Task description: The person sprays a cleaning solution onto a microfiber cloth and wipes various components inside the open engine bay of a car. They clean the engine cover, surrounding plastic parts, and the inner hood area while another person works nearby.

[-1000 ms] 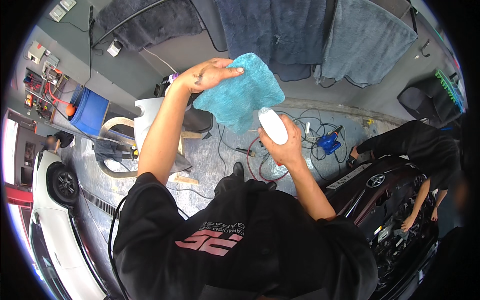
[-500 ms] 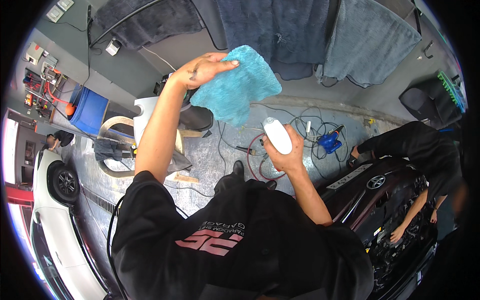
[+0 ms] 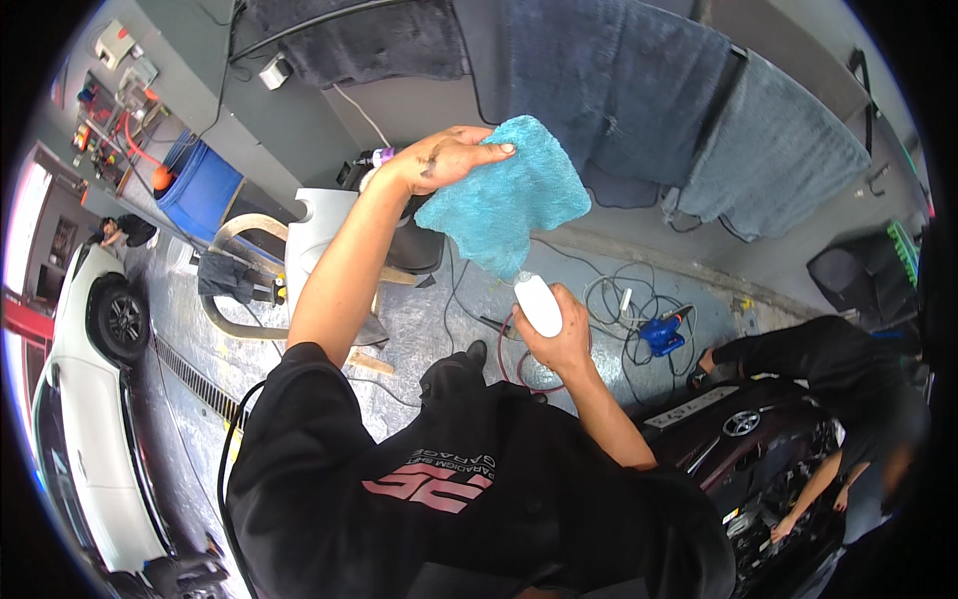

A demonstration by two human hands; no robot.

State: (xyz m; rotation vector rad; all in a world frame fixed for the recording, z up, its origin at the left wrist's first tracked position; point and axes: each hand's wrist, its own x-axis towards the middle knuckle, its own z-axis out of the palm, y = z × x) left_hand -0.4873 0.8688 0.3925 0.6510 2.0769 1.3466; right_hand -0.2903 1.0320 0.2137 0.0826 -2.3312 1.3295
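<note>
A turquoise microfibre cloth point(image 3: 514, 195) hangs spread out from my raised left hand point(image 3: 449, 160). The thumb lies over its upper edge, and a dark smudge marks the back of this hand. Lower and to the right, my right hand point(image 3: 564, 344) is wrapped round a white plastic bottle point(image 3: 540, 305). The bottle is tilted, with its clear tip pointing up towards the cloth's lower corner. Tip and corner meet in the picture; whether they touch I cannot tell.
Dark towels point(image 3: 619, 100) hang on the wall ahead. Cables and a blue power tool point(image 3: 663, 334) lie on the floor. At right a co-worker point(image 3: 828, 379) leans over a dark car point(image 3: 699, 429) with its engine bay exposed. A white car point(image 3: 90, 369) and blue barrel point(image 3: 200, 187) stand left.
The bottle in my right hand has come close to the cloth's lower corner, its tip now turned towards it. The whole view has shifted a little. Both hands keep their hold.
</note>
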